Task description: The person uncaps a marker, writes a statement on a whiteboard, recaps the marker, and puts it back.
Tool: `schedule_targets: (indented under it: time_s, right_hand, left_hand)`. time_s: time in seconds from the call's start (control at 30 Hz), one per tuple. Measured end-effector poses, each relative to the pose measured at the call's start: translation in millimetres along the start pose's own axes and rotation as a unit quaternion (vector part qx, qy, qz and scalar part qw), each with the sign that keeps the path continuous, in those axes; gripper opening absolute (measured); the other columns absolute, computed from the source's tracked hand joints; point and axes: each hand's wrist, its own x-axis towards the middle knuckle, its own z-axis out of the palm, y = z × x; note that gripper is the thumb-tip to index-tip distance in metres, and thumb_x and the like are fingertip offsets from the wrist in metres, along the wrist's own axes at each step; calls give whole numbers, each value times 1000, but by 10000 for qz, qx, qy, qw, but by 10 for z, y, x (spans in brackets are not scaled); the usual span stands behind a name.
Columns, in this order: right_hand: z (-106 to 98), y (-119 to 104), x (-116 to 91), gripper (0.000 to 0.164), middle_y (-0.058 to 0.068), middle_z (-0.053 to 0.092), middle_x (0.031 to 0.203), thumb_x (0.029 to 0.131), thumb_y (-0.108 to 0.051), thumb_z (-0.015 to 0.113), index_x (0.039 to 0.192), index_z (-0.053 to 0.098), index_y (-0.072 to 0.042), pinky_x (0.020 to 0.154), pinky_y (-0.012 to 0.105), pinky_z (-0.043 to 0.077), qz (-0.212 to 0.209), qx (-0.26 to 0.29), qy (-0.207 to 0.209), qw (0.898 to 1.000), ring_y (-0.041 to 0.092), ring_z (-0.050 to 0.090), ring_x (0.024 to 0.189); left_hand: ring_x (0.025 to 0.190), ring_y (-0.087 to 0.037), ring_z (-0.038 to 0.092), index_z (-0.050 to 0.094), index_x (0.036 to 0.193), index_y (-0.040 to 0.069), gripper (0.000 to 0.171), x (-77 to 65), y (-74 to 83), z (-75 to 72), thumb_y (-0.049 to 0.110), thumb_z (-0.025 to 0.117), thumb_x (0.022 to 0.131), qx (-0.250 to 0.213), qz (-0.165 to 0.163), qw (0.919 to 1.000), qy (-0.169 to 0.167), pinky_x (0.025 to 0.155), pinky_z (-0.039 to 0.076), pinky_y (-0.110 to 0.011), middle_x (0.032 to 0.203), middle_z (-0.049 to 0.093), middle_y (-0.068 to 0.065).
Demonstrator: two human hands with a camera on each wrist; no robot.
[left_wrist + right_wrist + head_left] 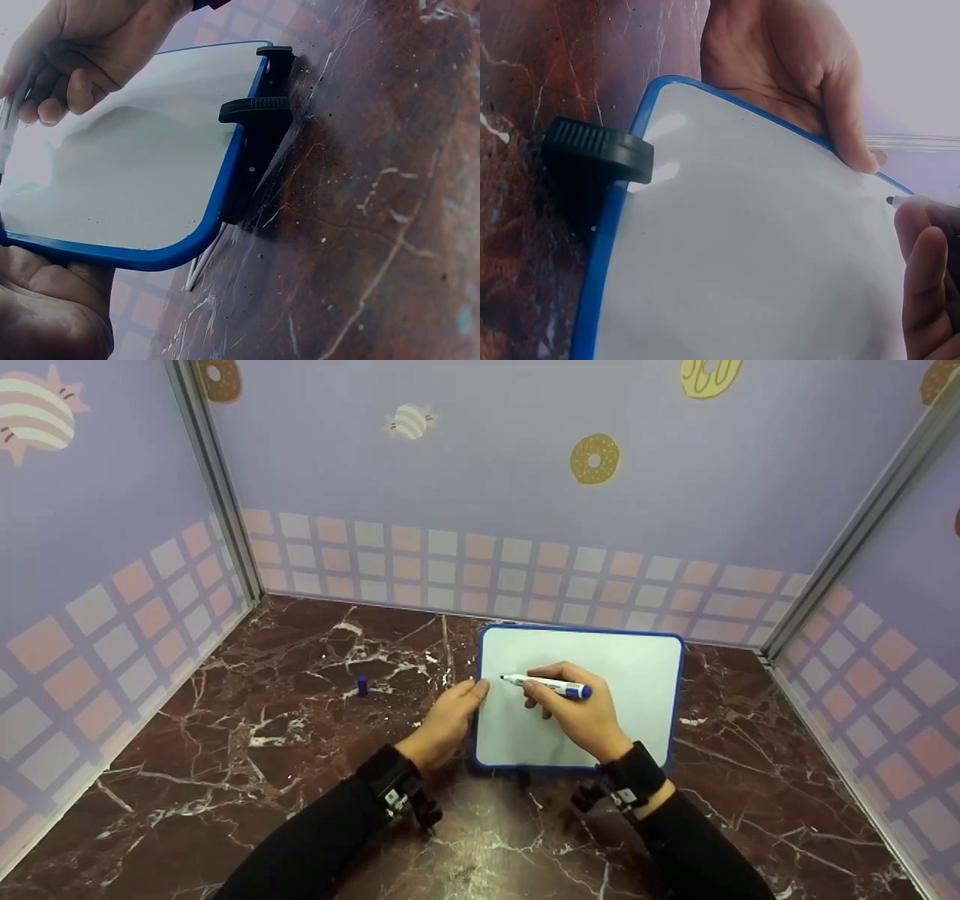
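A whiteboard [645, 682] with a blue frame leans back on black clip feet [259, 111], which hold its lower edge. My left hand [446, 720] grips the board's left edge, thumb on the front and the other fingers hidden behind. Between the thumb and fingers of my right hand [581, 705] is a white marker [551, 685] with a blue end. Its dark bare tip points at the upper left of the board; whether it touches the surface I cannot tell. No marks show on the board.
A small purple-blue cap [362, 685] stands on the dark red marbled table [225, 780], left of the board. Patterned panels [487, 495] enclose the table at the back and on both sides, close behind the board.
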Motion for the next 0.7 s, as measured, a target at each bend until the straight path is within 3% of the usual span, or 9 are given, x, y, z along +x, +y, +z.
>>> schedule_targets:
  time_s: [0.43, 0.7]
  right_hand:
    - [19, -6, -2, 16, 12, 82, 90, 105, -7, 80, 118, 80, 0, 60, 27, 60, -72, 41, 13, 10000, 36, 78, 77]
    - [29, 3, -2, 17, 12, 82, 90, 104, -7, 81, 119, 80, 1, 61, 26, 60, 59, -42, 15, 10000, 32, 77, 77]
  left_hand:
    - [101, -24, 75, 59, 133, -8, 45, -17, 18, 5, 33, 48, 121, 31, -30, 10000, 13, 89, 66, -42, 115, 76, -17]
    - [101, -24, 75, 60, 133, -8, 45, -14, 12, 5, 34, 48, 121, 61, -33, 10000, 9, 89, 66, -43, 116, 76, -18]
